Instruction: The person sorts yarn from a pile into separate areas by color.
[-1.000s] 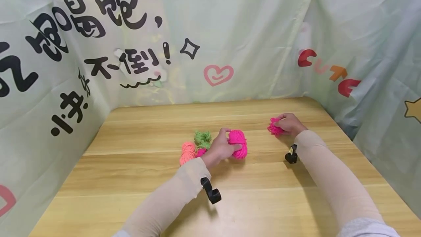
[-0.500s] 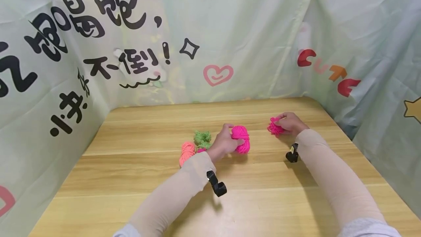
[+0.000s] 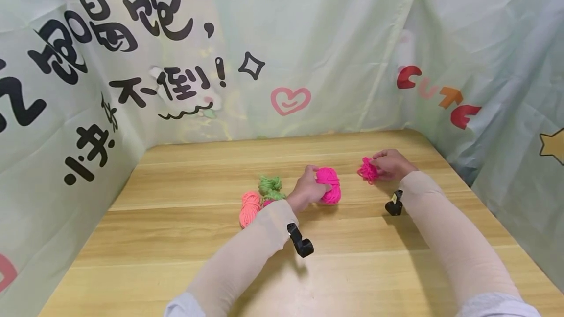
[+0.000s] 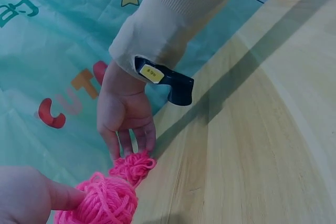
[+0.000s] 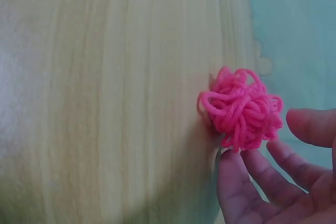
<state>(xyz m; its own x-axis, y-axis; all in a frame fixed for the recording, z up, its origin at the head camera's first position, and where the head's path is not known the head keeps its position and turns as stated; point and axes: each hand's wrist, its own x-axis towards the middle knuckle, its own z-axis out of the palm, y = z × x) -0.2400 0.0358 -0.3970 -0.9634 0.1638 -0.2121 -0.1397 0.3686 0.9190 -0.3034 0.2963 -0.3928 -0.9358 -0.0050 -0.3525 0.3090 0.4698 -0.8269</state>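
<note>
My head view looks forward and down across the table (image 3: 132, 268) from above; my left wrist view faces, close up, past the left hand (image 4: 26, 195) toward the right hand (image 4: 127, 114). My right wrist view looks closely at the loose pink yarn (image 5: 244, 111), shared by all three.

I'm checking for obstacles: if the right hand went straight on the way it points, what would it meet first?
The small pink yarn bundle, just ahead of the right hand; they may be touching, depth is unclear. Beyond it probably comes the larger pink ball held by the left hand.

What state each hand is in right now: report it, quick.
Left hand: holding the pink yarn skein.
Right hand: open at the pink yarn tangle, thumb clear of it.
</note>
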